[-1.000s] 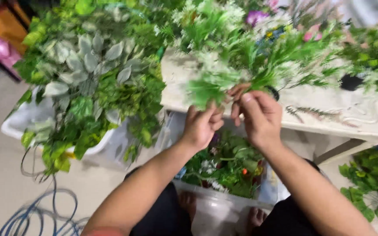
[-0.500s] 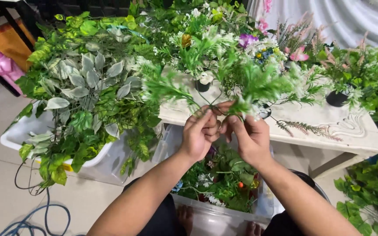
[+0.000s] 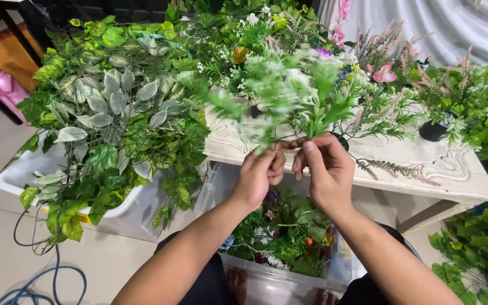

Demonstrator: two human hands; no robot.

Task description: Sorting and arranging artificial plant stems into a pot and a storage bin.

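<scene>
My left hand (image 3: 260, 173) and my right hand (image 3: 324, 168) meet in front of me, both pinching the stems of a bunch of artificial green sprigs with small white flowers (image 3: 289, 96). The bunch fans upward and is blurred. It is held above the near edge of a white carved table (image 3: 453, 169). Below my hands sits a clear plastic bin (image 3: 278, 285) with several loose artificial leaves and flowers in it.
A white tub (image 3: 24, 175) packed with large green and grey foliage stands at the left. Small black pots (image 3: 433, 131) of fake plants stand on the table. A pink bottle (image 3: 0, 85) and a blue cable (image 3: 35, 282) are on the floor at left. More foliage lies at lower right.
Both hands have lifted the sprig bunch up and slightly back, from low at the table edge. The bunch now stands more upright and the view has tilted upward.
</scene>
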